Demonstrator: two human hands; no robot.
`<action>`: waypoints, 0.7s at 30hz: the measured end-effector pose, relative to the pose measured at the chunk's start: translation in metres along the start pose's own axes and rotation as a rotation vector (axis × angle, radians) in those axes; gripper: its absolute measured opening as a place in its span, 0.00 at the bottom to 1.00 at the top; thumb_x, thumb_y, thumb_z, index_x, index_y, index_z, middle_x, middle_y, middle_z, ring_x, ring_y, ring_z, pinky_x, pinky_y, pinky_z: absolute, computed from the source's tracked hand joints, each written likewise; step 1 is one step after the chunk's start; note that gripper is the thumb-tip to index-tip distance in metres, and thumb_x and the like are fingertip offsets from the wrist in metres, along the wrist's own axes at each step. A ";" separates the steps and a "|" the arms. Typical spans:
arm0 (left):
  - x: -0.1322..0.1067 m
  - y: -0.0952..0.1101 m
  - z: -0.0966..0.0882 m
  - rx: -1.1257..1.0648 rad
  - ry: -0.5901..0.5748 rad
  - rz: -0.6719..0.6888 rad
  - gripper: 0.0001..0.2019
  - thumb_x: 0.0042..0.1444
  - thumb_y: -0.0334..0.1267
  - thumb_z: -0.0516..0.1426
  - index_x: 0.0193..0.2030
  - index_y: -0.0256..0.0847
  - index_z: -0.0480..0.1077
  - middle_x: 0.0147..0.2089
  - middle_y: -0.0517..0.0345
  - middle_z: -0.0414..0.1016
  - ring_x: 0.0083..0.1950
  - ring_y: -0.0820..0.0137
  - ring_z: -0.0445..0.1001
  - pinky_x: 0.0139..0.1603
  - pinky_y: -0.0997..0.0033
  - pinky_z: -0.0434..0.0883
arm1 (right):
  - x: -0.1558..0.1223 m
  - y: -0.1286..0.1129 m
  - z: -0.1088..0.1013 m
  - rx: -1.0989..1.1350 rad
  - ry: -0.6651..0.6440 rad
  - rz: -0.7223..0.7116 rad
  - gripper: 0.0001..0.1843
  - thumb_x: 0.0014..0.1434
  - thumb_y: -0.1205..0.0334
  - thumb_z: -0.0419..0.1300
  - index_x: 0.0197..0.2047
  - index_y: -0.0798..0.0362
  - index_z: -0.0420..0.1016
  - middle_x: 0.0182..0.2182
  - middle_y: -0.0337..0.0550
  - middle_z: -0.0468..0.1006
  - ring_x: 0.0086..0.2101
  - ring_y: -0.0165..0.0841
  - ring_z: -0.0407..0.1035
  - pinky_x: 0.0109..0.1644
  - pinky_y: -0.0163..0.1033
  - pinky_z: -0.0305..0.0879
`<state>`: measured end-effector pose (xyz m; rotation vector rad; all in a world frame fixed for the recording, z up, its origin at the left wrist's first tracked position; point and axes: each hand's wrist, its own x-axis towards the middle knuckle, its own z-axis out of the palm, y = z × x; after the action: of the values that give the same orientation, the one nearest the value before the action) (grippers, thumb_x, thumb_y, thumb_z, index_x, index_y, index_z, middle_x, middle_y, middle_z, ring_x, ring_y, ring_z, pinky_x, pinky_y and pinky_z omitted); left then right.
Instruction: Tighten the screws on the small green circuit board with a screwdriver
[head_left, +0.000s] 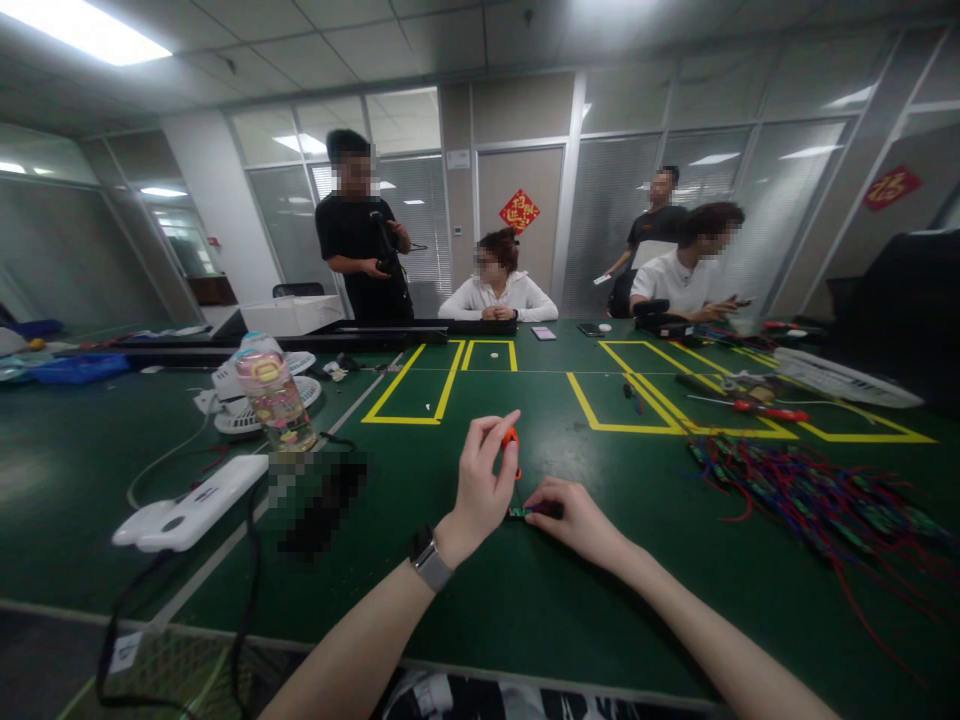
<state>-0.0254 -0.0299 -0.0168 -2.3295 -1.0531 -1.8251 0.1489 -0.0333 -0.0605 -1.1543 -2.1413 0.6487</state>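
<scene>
My left hand [484, 480], with a watch on its wrist, is closed round an orange-handled screwdriver [512, 442] held upright, its tip down on a small green circuit board [519, 512]. My right hand [574, 515] lies just to the right, fingers pressed together on that small board, pinning it to the green table [540, 600]. Most of the board is hidden under my fingers.
A heap of red, blue and green wired parts [817, 495] lies at the right. Red-handled screwdrivers [757, 408] lie beyond it. A drink bottle [276, 398], white fan [259, 385], white power strip [191, 505] and black cables are at the left. Several people are at the table's far side.
</scene>
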 end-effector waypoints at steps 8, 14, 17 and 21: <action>0.000 0.000 0.000 -0.043 -0.013 0.004 0.16 0.66 0.33 0.49 0.59 0.43 0.66 0.46 0.52 0.66 0.46 0.68 0.69 0.47 0.67 0.70 | 0.000 0.004 0.002 0.011 0.004 -0.005 0.04 0.55 0.68 0.64 0.34 0.54 0.81 0.32 0.41 0.76 0.33 0.33 0.71 0.38 0.36 0.67; 0.001 -0.001 -0.002 -0.045 0.012 0.028 0.14 0.65 0.35 0.52 0.56 0.41 0.68 0.40 0.55 0.69 0.41 0.69 0.70 0.42 0.69 0.70 | 0.000 0.003 0.001 0.002 -0.002 -0.006 0.05 0.55 0.67 0.63 0.35 0.53 0.81 0.33 0.42 0.76 0.33 0.33 0.71 0.38 0.37 0.68; 0.002 0.000 -0.002 -0.043 0.003 0.013 0.13 0.65 0.36 0.52 0.55 0.41 0.68 0.41 0.54 0.69 0.42 0.69 0.70 0.42 0.68 0.70 | 0.000 0.002 0.000 0.005 -0.001 -0.002 0.04 0.55 0.67 0.63 0.34 0.53 0.81 0.33 0.42 0.76 0.33 0.33 0.71 0.38 0.36 0.68; 0.001 0.000 -0.002 -0.076 -0.044 -0.012 0.16 0.67 0.34 0.48 0.59 0.42 0.65 0.43 0.53 0.71 0.43 0.69 0.71 0.44 0.68 0.70 | 0.000 0.001 0.000 0.003 -0.004 0.001 0.04 0.55 0.67 0.63 0.34 0.53 0.81 0.33 0.42 0.76 0.33 0.33 0.71 0.38 0.36 0.68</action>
<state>-0.0264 -0.0302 -0.0150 -2.4216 -1.0226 -1.8590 0.1495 -0.0331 -0.0607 -1.1538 -2.1424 0.6549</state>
